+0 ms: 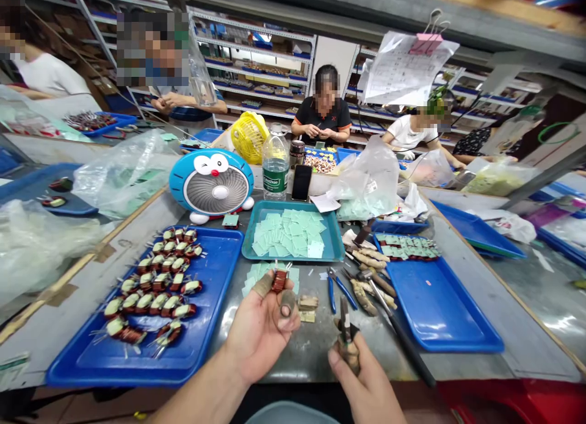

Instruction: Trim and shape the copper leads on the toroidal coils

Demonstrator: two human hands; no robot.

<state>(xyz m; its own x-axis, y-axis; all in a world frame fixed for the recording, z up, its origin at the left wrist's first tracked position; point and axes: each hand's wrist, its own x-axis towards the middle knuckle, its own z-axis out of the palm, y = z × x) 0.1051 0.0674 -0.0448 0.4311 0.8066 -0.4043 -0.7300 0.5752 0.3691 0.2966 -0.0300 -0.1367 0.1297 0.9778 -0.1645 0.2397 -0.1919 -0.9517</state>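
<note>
Between the fingertips of my left hand (270,320), I hold a small copper-wound coil (279,280) with wire leads pointing up. Tape wraps one or more of these fingers. My right hand (354,360) is closed around a hand tool (345,326) with a dark metal head; its exact kind is hard to make out. Behind my left hand lie loose pale green square sheets (256,271), with more green sheets (293,229) in a teal tray (339,253). Left of it, a blue tray (192,357) holds rows of coils (160,280).
Blue-handled cutters (337,290), tape-wrapped tools (366,283) and a long black-handled tool (407,344) lie right of centre. A blue tray (448,308) holds green-topped coils (407,247). A cartoon fan (215,183), bottle (275,168) and phone (301,183) stand behind. Several people (323,116) sit opposite.
</note>
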